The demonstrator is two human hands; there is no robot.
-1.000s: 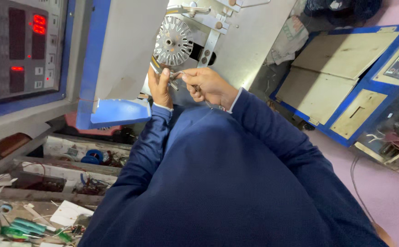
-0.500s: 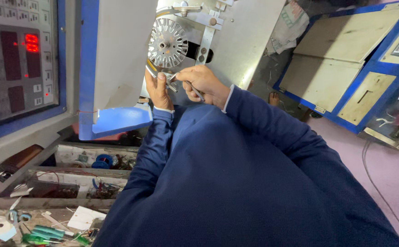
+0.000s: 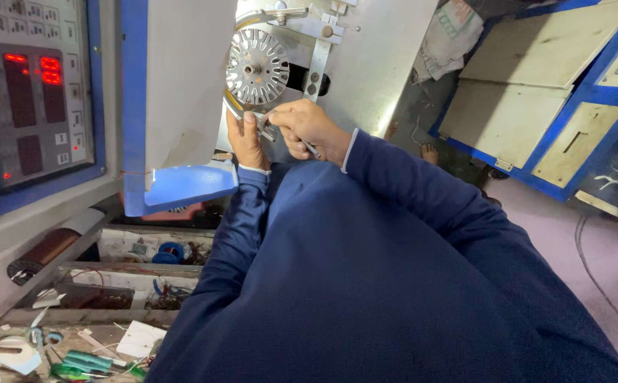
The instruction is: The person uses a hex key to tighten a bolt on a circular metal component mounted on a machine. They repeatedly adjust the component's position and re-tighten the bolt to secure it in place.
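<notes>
1. Steel laminations formed the slotted disc [image 3: 256,66], which sat on a spindle at the far side of the grey machine face [image 3: 387,50], its flat side turned toward the person so that every slot could be reached from the front.
2. The left hand [image 3: 245,138] was raised just below the disc, palm toward the machine, its fingertips pinched with the right hand's on a small item that was too small to identify. This placement kept the hand steady next to the disc's lower rim.
3. The right hand [image 3: 309,128] was closed around a thin metal tool [image 3: 307,147]; one end projected below the fist and the other pointed toward the left fingertips, so both hands met at one point beneath the disc.
4. A curved yellowish strip [image 3: 232,106] ran along the disc's lower-left edge, touching or nearly touching the left fingertips; contact could not be confirmed.
5. Both dark blue sleeves [image 3: 365,284] extended upward from the near side, which filled most of the view.
6. A blue shelf [image 3: 181,186] projected from the machine to the left of the left wrist.
7. The control panel [image 3: 32,92] with red lit digits stood at far left, well apart from the hands.
8. Green-handled tools [image 3: 85,363] lay on the cluttered tabletop [image 3: 75,340] at near left, out of use.
</notes>
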